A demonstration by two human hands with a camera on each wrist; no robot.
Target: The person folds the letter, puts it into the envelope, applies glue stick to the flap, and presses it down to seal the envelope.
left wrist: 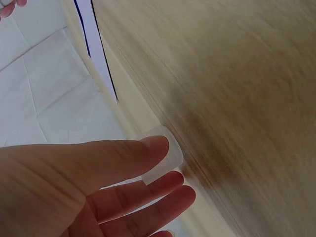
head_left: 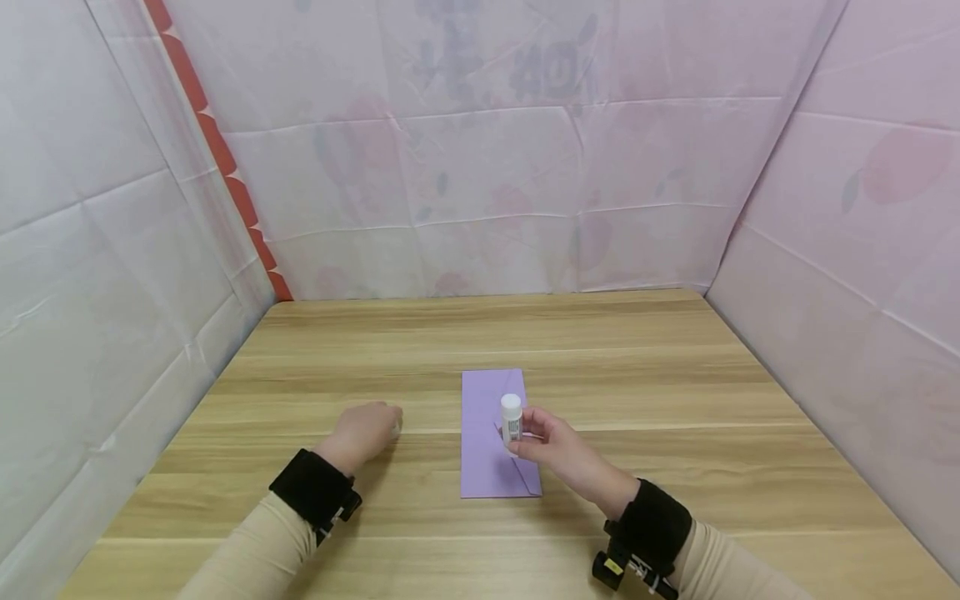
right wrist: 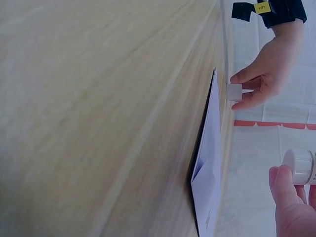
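A lilac envelope point(head_left: 483, 467) lies flat on the wooden table point(head_left: 645, 350), its flap side up. My right hand point(head_left: 527, 443) holds a white glue stick point(head_left: 511, 417) upright just above the envelope, fingers curled round its barrel; the stick point(right wrist: 300, 167) also shows in the right wrist view. To the left of the envelope, my left hand point(head_left: 388, 427) pinches a small white cap point(head_left: 395, 429) low over the table. The cap point(left wrist: 164, 159) sits between thumb and fingers in the left wrist view. The right wrist view shows the left hand point(right wrist: 261, 81), the cap point(right wrist: 234, 92) and the envelope point(right wrist: 210, 168) edge-on.
Pale sheeting point(head_left: 480, 192) walls the table in at the back, left and right. A red scalloped strip point(head_left: 217, 150) runs down the back left corner. Bare wood lies beyond and beside the envelope.
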